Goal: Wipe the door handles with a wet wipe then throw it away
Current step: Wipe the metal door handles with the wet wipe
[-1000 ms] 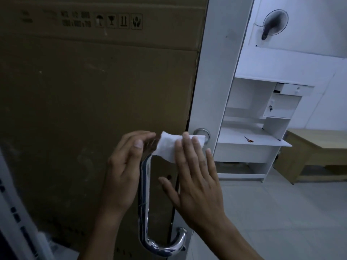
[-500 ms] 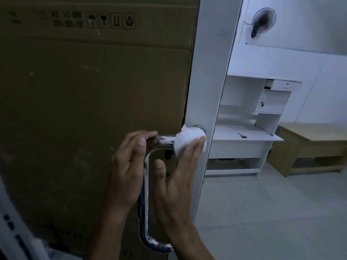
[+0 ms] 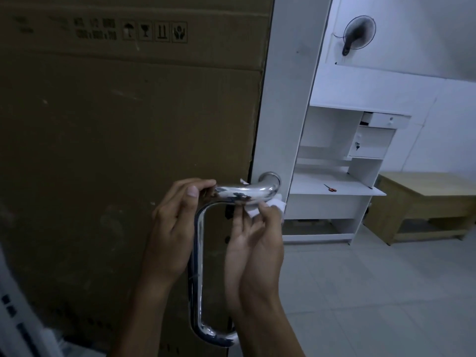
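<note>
At the door's edge, in the head view, a chrome handle is fixed to the white door, with a cardboard box behind it on the left. The left hand is seen on the handle's upper bend, its fingers curled over the bar and gripping it. The right hand is held under the upper arm of the handle, near its mount, and the wipe is pinched between its fingers and pressed up against the underside of the bar. Part of the wipe is hidden behind the bar.

For a good wipe, the cloth is best wrapped fully round the tube and drawn along it, so that the back side and the bend are covered. The long vertical bar is judged not yet done.
</note>
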`<state>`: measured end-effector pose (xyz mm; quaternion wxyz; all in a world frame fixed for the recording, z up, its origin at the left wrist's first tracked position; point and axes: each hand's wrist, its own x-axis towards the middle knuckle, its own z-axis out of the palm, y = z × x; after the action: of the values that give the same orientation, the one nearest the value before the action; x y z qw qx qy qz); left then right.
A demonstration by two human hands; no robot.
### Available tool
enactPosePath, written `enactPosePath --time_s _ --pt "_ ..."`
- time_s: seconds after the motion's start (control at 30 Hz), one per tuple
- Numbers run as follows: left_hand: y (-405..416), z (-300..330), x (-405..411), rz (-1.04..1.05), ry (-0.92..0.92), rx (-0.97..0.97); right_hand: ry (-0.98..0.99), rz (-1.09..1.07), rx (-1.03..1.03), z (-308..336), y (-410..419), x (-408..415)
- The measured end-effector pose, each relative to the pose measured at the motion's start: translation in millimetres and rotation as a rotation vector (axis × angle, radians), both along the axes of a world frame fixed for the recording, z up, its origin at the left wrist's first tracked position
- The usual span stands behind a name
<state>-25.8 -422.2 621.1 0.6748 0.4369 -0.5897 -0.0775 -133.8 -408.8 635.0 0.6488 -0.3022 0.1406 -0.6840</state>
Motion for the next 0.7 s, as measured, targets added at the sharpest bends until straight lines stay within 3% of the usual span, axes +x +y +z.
enactPosePath --time_s 0.13,0.2,0.33,0.47,0.57,0.7 --pt "0.5 0.3 1.0 -0.009 0.004 0.008 -0.137 0.130 0.016 2.2 3.6 -12.6" --pt "0.3 0.3 1.5 -0.013 0.003 0.004 -0.090 0.095 -0.023 4.0 -0.7 -18.7" --pt "-0.7 -0.1 1.8 -0.022 0.010 0.005 0.546 -0.224 -0.131 -12.8 -10.2 -9.4" --pt "0.5 1.4 2.4 -0.036 0.030 0.008 1.044 -0.676 -0.514 -41.1 -24.7 4.5" --pt "3.4 4.3 3.9 -0.045 0.057 0.048 1.331 -0.949 -0.674 -50.5 -42.4 -4.0" --pt "9.3 7.3 5.2 -0.102 0.120 0.106 1.599 -1.080 -0.951 -30.1 -53.1 -22.5"
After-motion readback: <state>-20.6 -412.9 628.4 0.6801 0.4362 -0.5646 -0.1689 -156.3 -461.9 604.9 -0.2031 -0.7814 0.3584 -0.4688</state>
